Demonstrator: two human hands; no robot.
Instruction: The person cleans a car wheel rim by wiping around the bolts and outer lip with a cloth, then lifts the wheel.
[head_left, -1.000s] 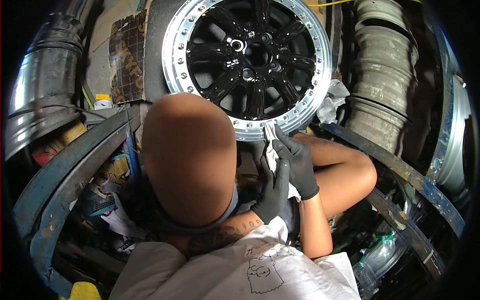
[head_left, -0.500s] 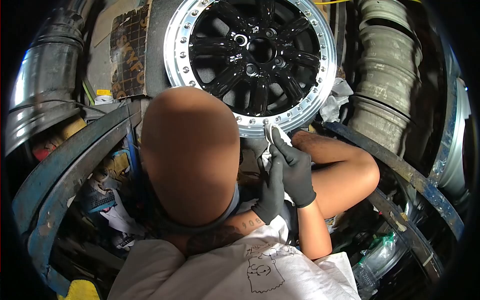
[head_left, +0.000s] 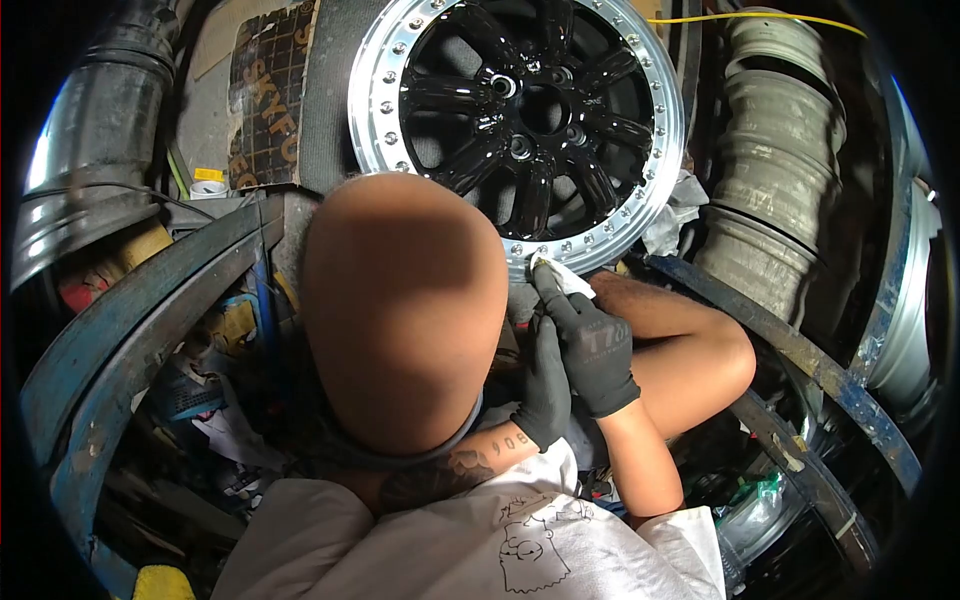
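So there's a black multi-spoke wheel (head_left: 510, 117) lying face up on a dark ribbed surface (head_left: 335, 90), right in front of the person's knees, with a bright silver rivet-studded lip (head_left: 543, 248) running all the way round it. The right hand (head_left: 597, 345), in a dark grey glove, has a grip on a white cloth (head_left: 572, 283), index finger pressing it against the near edge of that lip, while a loose bit of cloth pokes out to the side. The left hand (head_left: 545, 385), same kind of glove, sits right up beside the right one with its fingers pointing up towards the wheel, but its fingertips are tucked out of sight so I can't tell if it's holding anything. The left knee (head_left: 405, 300) is raised and covers a bit of the lip, and the right leg (head_left: 690, 350) is folded out to the side. Over on the right there's a stack of dull grey rims (head_left: 775, 165) plus a crumpled grey rag (head_left: 675, 215) just beside the wheel. On the left there's printed cardboard (head_left: 268, 100), a little white tub with a yellow label (head_left: 208, 184) and some scuffed blue metal bars (head_left: 160, 290)
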